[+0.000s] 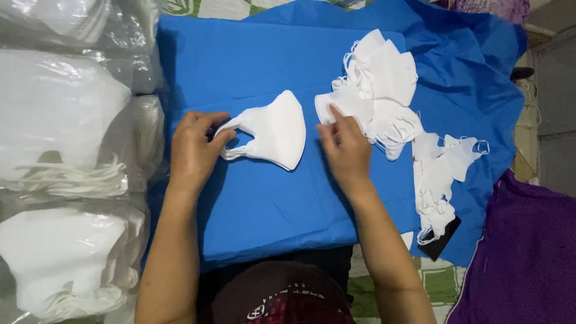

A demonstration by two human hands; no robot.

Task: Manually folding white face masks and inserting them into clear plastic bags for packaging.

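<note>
Lying flat on the blue cloth (258, 210) near the middle of the view is a folded white mask (279, 129), its curved edge pointing toward 3 o'clock. Pinching its ear loops at 9 o'clock is the left hand (195, 150), thumb and fingers closing on the thin straps. Reaching toward 1 o'clock, the right hand (345, 147) is pressing its loosely spread fingertips onto the nearest mask of a loose pile of masks (384, 90), gripping nothing firmly. That pile is trailing down toward 4 o'clock along the cloth. Sitting at 9 o'clock, well apart from the hands, are clear plastic bags of masks (60, 156). Showing at 4 o'clock is a purple cloth (528, 258).
</note>
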